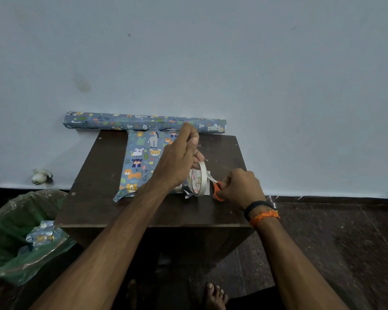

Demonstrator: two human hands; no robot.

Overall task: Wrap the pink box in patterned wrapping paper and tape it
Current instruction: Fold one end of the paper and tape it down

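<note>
A: What holds anything?
B: A green plastic bin bag (20,238) at eight o'clock holds crumpled paper scraps (40,234).
A: And the box?
B: The wrapped box (141,162), blue animal-print paper, lies mid dark wooden tabletop (94,175). Left hand (177,159) fingers pinch tape from the white roll (198,181); right hand (240,186) grips orange scissors (217,192).

Table (94,175) left strip bare, passable. Centre taken by wrapped box (141,162); paper roll (143,123) blocks back edge at wall. Front strip open. Green bin bag (14,238) crowds table's left side.
</note>
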